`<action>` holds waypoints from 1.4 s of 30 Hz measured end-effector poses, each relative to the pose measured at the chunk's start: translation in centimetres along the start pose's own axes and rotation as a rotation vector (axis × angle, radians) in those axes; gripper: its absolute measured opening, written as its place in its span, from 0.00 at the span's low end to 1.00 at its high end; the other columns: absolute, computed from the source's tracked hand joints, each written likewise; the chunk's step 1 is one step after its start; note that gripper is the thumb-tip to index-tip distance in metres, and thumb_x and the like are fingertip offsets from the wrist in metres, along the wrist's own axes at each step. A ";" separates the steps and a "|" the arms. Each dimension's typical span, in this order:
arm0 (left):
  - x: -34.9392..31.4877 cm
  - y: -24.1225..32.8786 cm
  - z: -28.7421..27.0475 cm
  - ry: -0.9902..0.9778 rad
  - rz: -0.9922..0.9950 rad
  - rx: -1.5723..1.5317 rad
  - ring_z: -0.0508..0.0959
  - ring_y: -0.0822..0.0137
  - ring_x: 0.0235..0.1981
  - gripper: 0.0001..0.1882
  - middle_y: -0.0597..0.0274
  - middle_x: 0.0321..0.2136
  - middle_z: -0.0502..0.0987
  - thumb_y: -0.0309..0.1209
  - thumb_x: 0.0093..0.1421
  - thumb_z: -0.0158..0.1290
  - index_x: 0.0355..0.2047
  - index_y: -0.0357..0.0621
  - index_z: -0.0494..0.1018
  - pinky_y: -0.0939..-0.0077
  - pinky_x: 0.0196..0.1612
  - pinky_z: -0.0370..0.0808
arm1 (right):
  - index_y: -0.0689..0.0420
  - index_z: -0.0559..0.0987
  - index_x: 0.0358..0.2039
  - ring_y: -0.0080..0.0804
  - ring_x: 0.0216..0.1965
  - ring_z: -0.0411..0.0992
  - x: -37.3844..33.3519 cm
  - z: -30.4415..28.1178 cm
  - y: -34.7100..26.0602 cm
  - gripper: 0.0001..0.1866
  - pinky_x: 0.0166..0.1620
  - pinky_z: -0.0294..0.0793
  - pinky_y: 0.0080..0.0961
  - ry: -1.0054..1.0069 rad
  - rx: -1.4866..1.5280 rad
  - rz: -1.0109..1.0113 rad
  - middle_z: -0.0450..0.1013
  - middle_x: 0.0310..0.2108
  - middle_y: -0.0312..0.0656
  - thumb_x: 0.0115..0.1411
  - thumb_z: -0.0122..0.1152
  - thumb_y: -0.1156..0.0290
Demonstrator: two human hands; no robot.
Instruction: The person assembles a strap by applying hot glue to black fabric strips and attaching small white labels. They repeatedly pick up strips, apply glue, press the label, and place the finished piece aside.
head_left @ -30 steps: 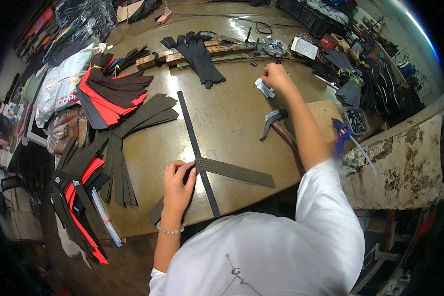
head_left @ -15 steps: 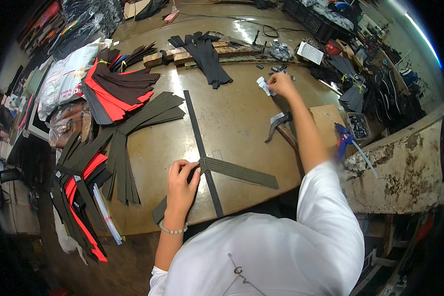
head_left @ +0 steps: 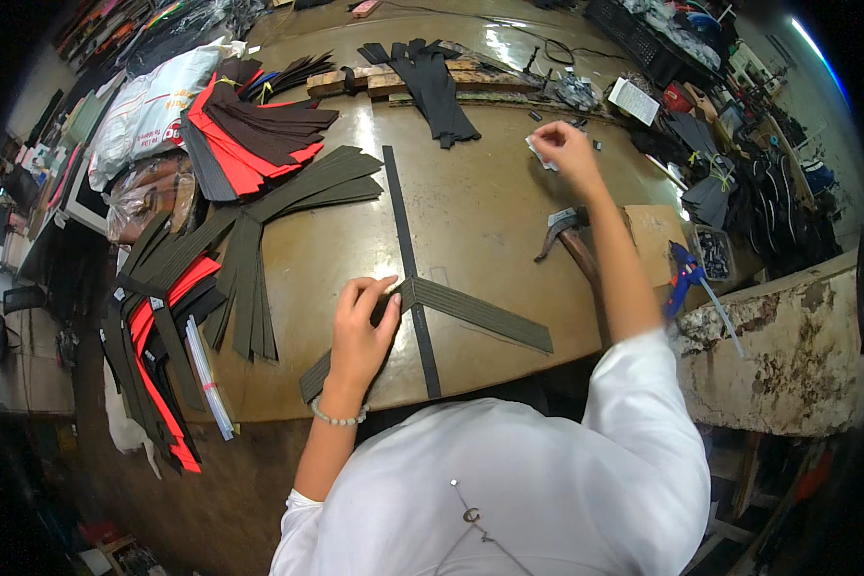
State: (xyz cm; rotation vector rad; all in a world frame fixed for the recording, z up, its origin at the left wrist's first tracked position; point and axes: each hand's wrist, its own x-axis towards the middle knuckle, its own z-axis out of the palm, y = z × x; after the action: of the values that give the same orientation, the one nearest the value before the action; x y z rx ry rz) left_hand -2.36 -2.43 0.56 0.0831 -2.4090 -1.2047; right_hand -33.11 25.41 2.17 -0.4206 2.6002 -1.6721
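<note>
On the table lies an olive-green ribbed fabric strip (head_left: 485, 315), bent to a V at its middle. A thin black strip (head_left: 422, 341) crosses under the bend. My left hand (head_left: 360, 322) is closed at that bend, its thumb and forefinger on the strip's edges; the palm hides part of the left arm. Farther off to the right, my right hand (head_left: 568, 154) pinches at small white labels (head_left: 541, 154), partly covered by its fingers. A hammer (head_left: 571, 240) with a wooden handle lies below that hand, beside my right forearm.
Bundles of olive strips (head_left: 250, 226) and red and brown strips (head_left: 245, 144) lie left. Black strips (head_left: 437, 96) rest over wooden bars at the back. At right are a blue glue gun (head_left: 684, 274), a box of small dark parts (head_left: 713, 252) and cardboard (head_left: 653, 240).
My right fingers have come down over the white labels, which lay more exposed beside them before. My left hand stays at the strip's bend. The whole view has shifted slightly.
</note>
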 end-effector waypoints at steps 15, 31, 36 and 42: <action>-3.5 2.3 -1.0 -0.494 -0.605 -1.157 0.77 0.74 0.29 0.16 0.61 0.32 0.78 0.36 0.71 0.45 0.44 0.33 0.75 0.82 0.33 0.75 | 0.57 0.85 0.36 0.36 0.47 0.74 -22.1 8.4 -11.8 0.09 0.52 0.72 0.28 -0.569 0.288 -0.239 0.76 0.44 0.42 0.54 0.63 0.81; -1.9 3.1 -3.4 -0.705 -0.656 -0.667 0.75 0.80 0.23 0.12 0.64 0.25 0.80 0.32 0.63 0.59 0.38 0.34 0.79 0.87 0.26 0.71 | 0.55 0.83 0.37 0.37 0.61 0.61 -24.4 9.7 -9.0 0.09 0.59 0.65 0.33 -0.649 0.299 -0.229 0.63 0.58 0.45 0.56 0.63 0.80; 0.3 2.0 -1.9 -0.338 -0.545 -0.409 0.74 0.78 0.21 0.12 0.63 0.22 0.79 0.32 0.61 0.59 0.38 0.33 0.80 0.83 0.26 0.71 | 0.56 0.78 0.47 0.31 0.50 0.66 -23.7 10.9 -7.5 0.14 0.47 0.71 0.24 -0.307 0.335 -0.051 0.62 0.56 0.45 0.59 0.60 0.75; 1.3 0.3 0.5 -0.096 -0.237 0.082 0.71 0.76 0.22 0.15 0.64 0.26 0.75 0.28 0.55 0.64 0.43 0.39 0.80 0.79 0.28 0.72 | 0.58 0.78 0.45 0.28 0.40 0.68 -23.1 11.6 -5.7 0.11 0.41 0.70 0.22 -0.123 0.100 -0.045 0.63 0.52 0.45 0.60 0.60 0.74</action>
State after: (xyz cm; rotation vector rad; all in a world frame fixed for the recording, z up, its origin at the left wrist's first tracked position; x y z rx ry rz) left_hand -3.67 -2.20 1.06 0.3519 -2.5894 -1.2351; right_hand -7.77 18.30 -0.60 -0.5628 2.4271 -1.7219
